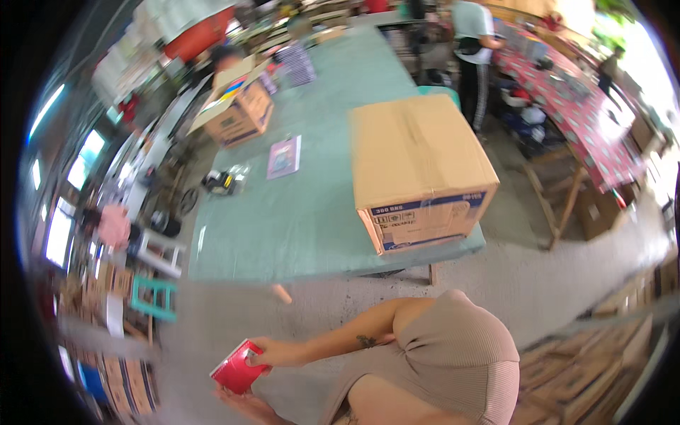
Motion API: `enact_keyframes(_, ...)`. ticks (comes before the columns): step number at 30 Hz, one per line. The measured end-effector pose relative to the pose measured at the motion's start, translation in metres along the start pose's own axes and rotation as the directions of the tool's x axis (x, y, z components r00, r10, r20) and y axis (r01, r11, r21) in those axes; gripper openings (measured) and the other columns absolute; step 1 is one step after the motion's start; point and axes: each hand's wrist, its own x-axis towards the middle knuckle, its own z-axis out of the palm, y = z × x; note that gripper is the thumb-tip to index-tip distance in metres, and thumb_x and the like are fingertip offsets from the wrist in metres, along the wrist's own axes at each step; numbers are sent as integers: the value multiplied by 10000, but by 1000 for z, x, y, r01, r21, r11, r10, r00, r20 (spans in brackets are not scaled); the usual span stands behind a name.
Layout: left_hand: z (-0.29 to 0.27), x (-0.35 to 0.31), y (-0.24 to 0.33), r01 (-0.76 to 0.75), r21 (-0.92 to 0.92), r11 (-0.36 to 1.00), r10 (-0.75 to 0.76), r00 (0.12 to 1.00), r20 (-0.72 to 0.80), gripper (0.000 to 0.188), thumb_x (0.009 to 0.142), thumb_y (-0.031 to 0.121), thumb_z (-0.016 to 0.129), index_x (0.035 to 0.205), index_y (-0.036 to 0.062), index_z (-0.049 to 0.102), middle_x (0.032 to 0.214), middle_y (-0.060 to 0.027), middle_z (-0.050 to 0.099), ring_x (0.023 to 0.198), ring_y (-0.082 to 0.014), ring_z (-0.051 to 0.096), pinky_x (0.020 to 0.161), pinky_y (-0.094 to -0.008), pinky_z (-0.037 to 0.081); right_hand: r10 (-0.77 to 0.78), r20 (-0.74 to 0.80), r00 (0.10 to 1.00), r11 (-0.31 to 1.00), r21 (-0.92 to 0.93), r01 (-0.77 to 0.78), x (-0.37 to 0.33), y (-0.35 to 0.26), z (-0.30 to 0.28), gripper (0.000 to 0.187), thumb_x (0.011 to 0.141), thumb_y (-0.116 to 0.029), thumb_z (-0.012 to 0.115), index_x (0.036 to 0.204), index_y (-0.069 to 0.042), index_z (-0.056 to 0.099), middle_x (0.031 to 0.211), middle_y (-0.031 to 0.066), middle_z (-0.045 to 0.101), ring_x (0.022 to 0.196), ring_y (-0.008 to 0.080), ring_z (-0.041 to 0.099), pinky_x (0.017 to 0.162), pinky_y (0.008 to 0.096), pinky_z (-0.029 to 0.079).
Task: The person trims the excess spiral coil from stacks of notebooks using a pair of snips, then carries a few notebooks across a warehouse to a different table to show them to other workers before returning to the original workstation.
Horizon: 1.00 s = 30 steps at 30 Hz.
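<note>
Low in the picture, left of my body, I hold a small red notebook (239, 365) with a spiral-looking edge, tilted over the floor. My right hand (275, 352) grips its right side, thumb on the cover. Under its lower edge is my left hand (246, 404), its fingers against the notebook and partly hidden. Beyond them stands a green table (283, 241), which neither hand touches. A closed cardboard box (421, 166) sits on its near right corner. A purple notebook (284, 157) lies flat farther left, beside a black-and-yellow tape dispenser (221, 183).
An open cardboard box (237, 113) and stacked notebooks (296, 64) stand at the table's far left. A teal stool (154, 299) is on the left. A person (473, 57) stands by a red patterned table (559, 106). Flattened cardboard (588, 368) lies at lower right.
</note>
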Motion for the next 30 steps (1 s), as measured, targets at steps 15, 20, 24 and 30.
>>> enact_keyframes(15, -50, 363, -30, -58, 179, 982, -16, 923, 385, 502, 935, 245, 608, 1326, -37, 467, 1266, -175, 530, 1133, -280, 551, 935, -385, 480, -261, -228, 938, 961, -149, 231, 341, 23, 8, 296, 918, -186, 611, 1179, -61, 551, 1028, 55, 627, 876, 145, 614, 612, 276, 545)
enact_keyframes(20, -117, 489, -51, 37, 145, 989, -88, 929, 360, 409, 972, 285, 575, 1247, -9, 505, 1167, -131, 578, 1058, -213, 569, 924, -354, 460, -207, -121, 971, 951, -259, 170, 463, 36, 24, 308, 926, -214, 633, 1171, -43, 557, 1025, 66, 632, 872, 142, 617, 628, 276, 553)
enact_keyframes(24, -164, 576, -64, 121, 108, 987, -152, 925, 348, 382, 979, 266, 571, 1229, -17, 515, 1117, -120, 597, 1021, -203, 583, 842, -342, 501, -163, -85, 983, 949, -287, 133, 569, 65, 44, 348, 926, -231, 645, 1193, -33, 544, 1059, 72, 625, 902, 146, 616, 655, 278, 555)
enact_keyframes(30, -200, 711, -61, 220, -10, 976, -209, 940, 272, 387, 995, 281, 541, 1269, 11, 494, 1194, -126, 570, 1065, -221, 591, 804, -367, 543, -83, -203, 976, 996, 11, 87, 707, 74, 79, 440, 916, -222, 677, 1274, -55, 482, 1153, 65, 597, 1041, 145, 586, 811, 304, 535)
